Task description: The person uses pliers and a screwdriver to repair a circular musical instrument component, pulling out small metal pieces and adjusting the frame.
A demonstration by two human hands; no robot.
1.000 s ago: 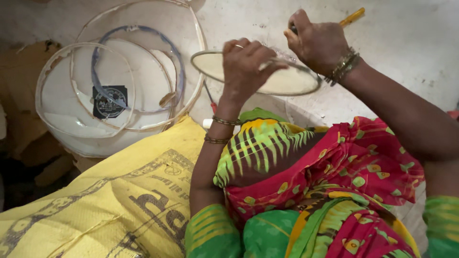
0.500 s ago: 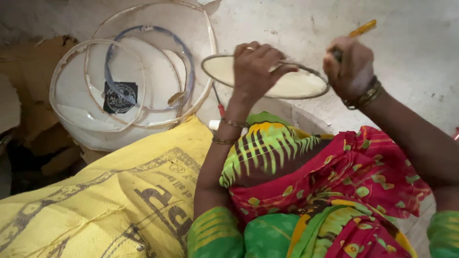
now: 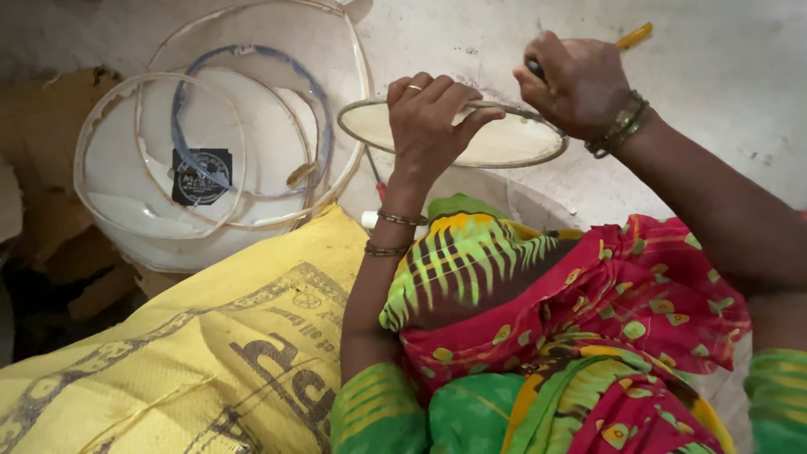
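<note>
Mid-work on a round wire-rimmed frame held up over the lap: left hand fingers clamped over its near rim, right hand fisted round a yellow-handled tool at the far edge; next calls for steadying.

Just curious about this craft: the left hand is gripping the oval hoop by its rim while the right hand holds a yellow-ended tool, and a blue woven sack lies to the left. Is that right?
Not quite. The head view shows the woven sack is yellow, not blue. The rest stands: the left hand grips the oval hoop by its rim, and the right hand holds a yellow-ended tool.
</note>
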